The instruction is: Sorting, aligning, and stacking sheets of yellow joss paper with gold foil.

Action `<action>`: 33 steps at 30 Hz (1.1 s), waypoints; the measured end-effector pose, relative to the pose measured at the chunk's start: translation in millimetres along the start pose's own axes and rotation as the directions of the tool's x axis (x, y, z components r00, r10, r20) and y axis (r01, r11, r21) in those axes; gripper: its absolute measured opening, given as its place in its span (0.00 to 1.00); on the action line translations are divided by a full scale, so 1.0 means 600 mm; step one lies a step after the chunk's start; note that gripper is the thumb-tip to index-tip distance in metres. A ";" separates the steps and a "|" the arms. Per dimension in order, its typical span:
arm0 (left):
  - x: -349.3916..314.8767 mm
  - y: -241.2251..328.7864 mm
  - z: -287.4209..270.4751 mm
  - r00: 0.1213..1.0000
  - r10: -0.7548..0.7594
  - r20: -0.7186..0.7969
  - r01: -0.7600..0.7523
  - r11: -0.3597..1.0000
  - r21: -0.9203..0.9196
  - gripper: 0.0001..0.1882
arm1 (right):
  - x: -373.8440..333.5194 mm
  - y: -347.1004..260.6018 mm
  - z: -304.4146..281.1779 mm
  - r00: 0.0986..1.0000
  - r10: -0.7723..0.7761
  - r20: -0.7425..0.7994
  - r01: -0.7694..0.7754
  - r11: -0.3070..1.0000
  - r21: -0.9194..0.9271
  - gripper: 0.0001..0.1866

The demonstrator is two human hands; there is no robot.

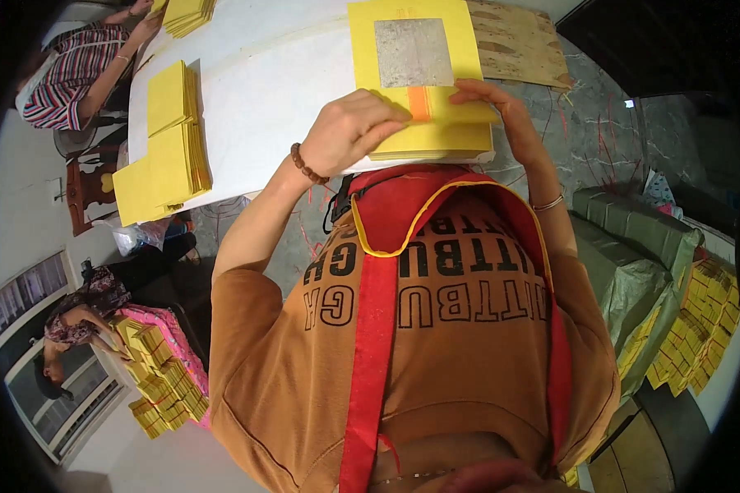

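Observation:
In front of me at the table's near edge is a stack of yellow paper sheets (436,154). Its top yellow paper sheet (363,41) bears a silver foil square (413,53) and an orange strip (419,103) below it. The near part of this sheet is lifted and bent over toward the foil. My left hand (349,131), with a beaded bracelet, is closed on the left side of the bent part, thumb and fingers together. On the right side, my right hand (501,111) grips the bent edge, fingers curled over it; its thumb is mostly hidden.
Folded yellow paper piles (173,135) lie on the white tabletop (255,90) at left. Another person (82,78) handles yellow paper at the far left; a second (86,308) stands by stacked yellow bundles (160,378). Green wrapped packs (625,246) and yellow bundles (699,320) are at right.

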State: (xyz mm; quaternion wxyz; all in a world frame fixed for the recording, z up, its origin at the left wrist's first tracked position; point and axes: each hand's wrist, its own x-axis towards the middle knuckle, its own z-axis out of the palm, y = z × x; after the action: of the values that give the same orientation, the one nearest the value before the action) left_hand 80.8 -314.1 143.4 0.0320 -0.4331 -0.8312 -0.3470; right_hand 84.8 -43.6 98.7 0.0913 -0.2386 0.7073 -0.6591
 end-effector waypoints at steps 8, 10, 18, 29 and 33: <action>0.009 -0.010 -0.014 0.843 -0.479 0.246 0.538 0.769 -0.345 0.12 | 0.000 -0.005 0.015 1.000 -0.018 -0.010 0.016 0.986 -0.165 0.25; 0.009 -0.013 -0.013 0.854 -0.460 0.243 0.519 0.784 -0.340 0.12 | -0.002 -0.006 0.019 0.998 -0.027 -0.054 0.011 0.960 -0.280 0.25; 0.005 -0.021 -0.007 0.859 -0.459 0.226 0.511 0.762 -0.398 0.12 | -0.004 -0.008 0.021 0.995 0.019 -0.095 -0.047 0.953 -0.300 0.24; 0.006 -0.026 0.000 0.859 -0.473 0.194 0.508 0.746 -0.430 0.10 | 0.000 0.007 0.017 0.999 0.027 -0.046 -0.040 0.952 -0.304 0.27; 0.009 -0.029 -0.006 0.833 -0.497 0.241 0.550 0.710 -0.439 0.10 | -0.002 -0.014 0.016 0.999 0.033 0.026 -0.018 0.899 -0.437 0.43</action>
State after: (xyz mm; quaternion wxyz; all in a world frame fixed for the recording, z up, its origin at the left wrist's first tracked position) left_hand 63.6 -319.0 138.6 -0.2224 -0.1902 -0.8039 -0.5178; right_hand 91.8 -51.5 105.8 0.0557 -0.2545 0.8385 -0.4786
